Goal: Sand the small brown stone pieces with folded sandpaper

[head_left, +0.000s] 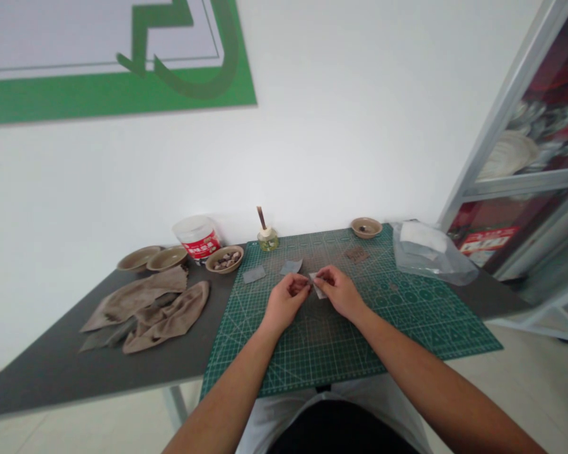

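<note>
- Paper piece point(318, 290), small and pale, sits between the two hands, just above the middle of the green cutting mat point(341, 353), with its lower corner showing below the fingers.
- Left hand point(286, 301): the grip is closed, with curled fingers pinching the left side of the paper piece.
- Right hand point(339, 292): the grip is also closed, pinching the paper piece's right side, with the fingertips of both hands almost touching.
- Two gray squares point(254, 274) point(291, 267) lie on the mat just beyond the hands, and a brown square point(356, 254) lies further right.
- Along the mat's far edge stand a glass bottle point(267, 241) with a stick upright in it and a small bowl point(366, 227).
- Left of the mat, the gray surface point(38, 372) holds a bowl of small pebbles point(224, 258), two tan bowls point(139, 258) point(166, 258), a white tub point(199, 238) with a red label, and crumpled brown cloths point(161, 309).
- Right of the mat lies a clear plastic bag point(430, 252).
</note>
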Motion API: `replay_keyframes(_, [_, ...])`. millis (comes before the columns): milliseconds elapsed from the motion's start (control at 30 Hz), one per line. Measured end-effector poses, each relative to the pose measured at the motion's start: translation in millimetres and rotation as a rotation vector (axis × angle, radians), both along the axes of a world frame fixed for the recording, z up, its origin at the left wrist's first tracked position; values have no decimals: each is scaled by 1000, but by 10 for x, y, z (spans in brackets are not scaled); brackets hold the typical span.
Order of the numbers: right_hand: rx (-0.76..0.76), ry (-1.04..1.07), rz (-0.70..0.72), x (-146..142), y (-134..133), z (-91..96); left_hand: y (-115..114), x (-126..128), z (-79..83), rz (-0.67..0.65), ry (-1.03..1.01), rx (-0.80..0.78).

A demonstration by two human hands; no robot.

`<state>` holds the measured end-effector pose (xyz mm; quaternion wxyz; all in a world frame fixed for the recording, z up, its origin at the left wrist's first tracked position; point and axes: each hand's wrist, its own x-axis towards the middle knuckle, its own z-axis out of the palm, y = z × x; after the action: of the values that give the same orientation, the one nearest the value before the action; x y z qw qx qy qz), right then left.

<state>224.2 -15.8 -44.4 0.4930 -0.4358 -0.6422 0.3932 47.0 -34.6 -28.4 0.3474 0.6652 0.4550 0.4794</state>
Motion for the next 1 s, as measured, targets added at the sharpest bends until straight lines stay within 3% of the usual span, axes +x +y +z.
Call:
replay_keyframes(200, [107,-209,53,-1,-81,66,27,-1,-37,2,-51,-31])
replay_keyframes(500, [303,-426,-54,-42,-184,137,9,3,-25,66,21,-17])
replay_keyframes(700, [561,-664,-38,-50,-246,163,-39,-1,19,126,51,5])
replay_keyframes(1000, [641,-768,-66,-76,-275,138,-51,-4,45,181,44,15])
